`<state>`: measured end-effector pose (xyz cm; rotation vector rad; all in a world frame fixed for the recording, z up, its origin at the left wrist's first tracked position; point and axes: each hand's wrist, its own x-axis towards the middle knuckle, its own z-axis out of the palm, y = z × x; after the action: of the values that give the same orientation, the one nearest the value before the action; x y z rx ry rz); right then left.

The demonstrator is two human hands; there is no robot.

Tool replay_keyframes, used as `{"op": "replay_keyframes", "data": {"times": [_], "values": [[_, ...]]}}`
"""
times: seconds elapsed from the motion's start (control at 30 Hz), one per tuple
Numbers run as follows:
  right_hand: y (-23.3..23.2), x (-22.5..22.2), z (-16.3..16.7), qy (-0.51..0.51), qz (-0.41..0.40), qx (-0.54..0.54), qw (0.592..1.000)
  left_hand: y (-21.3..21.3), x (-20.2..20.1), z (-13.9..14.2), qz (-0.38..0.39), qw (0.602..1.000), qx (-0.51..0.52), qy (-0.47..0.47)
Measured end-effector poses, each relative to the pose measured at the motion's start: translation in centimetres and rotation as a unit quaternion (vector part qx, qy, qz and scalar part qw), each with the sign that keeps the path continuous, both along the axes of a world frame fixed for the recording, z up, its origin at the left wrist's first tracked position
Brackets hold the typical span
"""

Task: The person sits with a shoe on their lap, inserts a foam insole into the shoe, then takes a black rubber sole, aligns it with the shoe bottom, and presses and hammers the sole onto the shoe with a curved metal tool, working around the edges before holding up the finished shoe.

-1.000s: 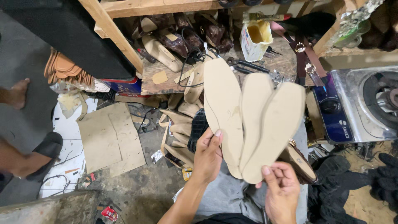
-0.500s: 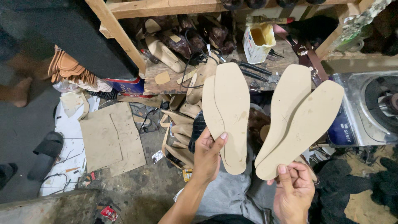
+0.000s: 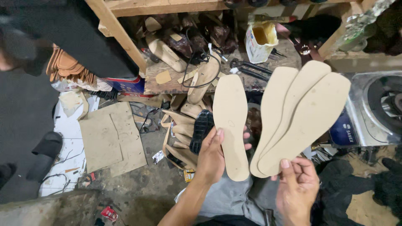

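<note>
My left hand (image 3: 212,155) grips a single beige shoe insole (image 3: 230,121) near its heel end, holding it upright with the toe pointing away from me. My right hand (image 3: 296,186) pinches the heel ends of a fanned stack of three beige insoles (image 3: 299,113), which lean up and to the right. The two sets are apart, with a narrow gap between them over my lap. Below my left hand's insole, a pile of tan shoe parts and a black sole (image 3: 202,129) lies on the floor.
A wooden workbench (image 3: 167,83) ahead carries shoe lasts, scissors (image 3: 251,69) and a glue container (image 3: 260,39). Cardboard sheets (image 3: 111,138) lie on the floor at left, beside a black sandal (image 3: 45,152). A metal appliance (image 3: 374,109) stands at right.
The insoles were first held together as one fan. My hands have drawn apart: one insole stays in the left hand, and one more has passed to the right hand's stack.
</note>
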<state>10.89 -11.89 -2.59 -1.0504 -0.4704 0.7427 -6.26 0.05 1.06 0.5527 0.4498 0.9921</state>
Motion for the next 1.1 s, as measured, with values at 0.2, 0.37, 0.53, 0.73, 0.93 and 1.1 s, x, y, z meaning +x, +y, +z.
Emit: {"op": "replay_keyframes", "data": {"times": [0.2,0.37,0.53,0.73,0.93,1.1], "values": [[-0.8,1.7,-0.1,-0.019,-0.006,-0.005,1.0,1.9,-1.4,0.1,-0.028,0.997,0.01,-0.072],[-0.9,1.4,-0.7,-0.013,0.001,-0.028,1.0,1.7,-1.2,0.1,-0.027,0.997,0.029,-0.067],[-0.8,1.0,-0.9,-0.016,0.018,-0.032,0.999,1.5,-1.2,0.2,-0.022,0.998,0.036,-0.048],[-0.4,-0.2,-0.7,0.005,0.048,-0.048,0.998,1.0,-0.9,-0.1,-0.032,0.997,0.039,-0.066],[0.5,-1.6,-0.9,-0.063,0.154,-0.163,0.972,-0.5,1.0,-1.6,0.005,0.999,0.042,0.021],[0.7,-2.3,-1.2,-0.157,0.235,-0.245,0.928,-0.9,1.5,-2.4,0.026,0.998,0.033,0.039]]}}
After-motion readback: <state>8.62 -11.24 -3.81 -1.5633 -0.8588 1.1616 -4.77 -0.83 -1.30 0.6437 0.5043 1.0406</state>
